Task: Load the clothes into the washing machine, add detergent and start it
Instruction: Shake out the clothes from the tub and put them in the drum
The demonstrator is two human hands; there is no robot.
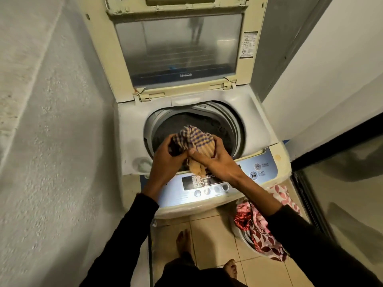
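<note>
left hand [165, 157]; right hand [215, 160] | grip checked cloth [196, 139] | over drum [207, 123]

A bunched checked cloth [193, 139] is held over the open drum [217, 127] of the top-loading washing machine [267, 129], whose lid [178, 48] is raised upright; patterned clothes [259, 228] are heaped in a basket [245, 240] on the floor.

On the washing machine's control panel [207, 187], at lower right of centre in the frame, a round power button [257, 166] carries a power symbol with small lettering beside it, too blurred to read. Below it a play/pause button [253, 175] reads roughly "START". A brand mark [186, 75] on the raised lid's [178, 48] lower edge appears upside down and illegible. A sticker [248, 44] on the lid's right frame holds unreadable fine print.
</note>
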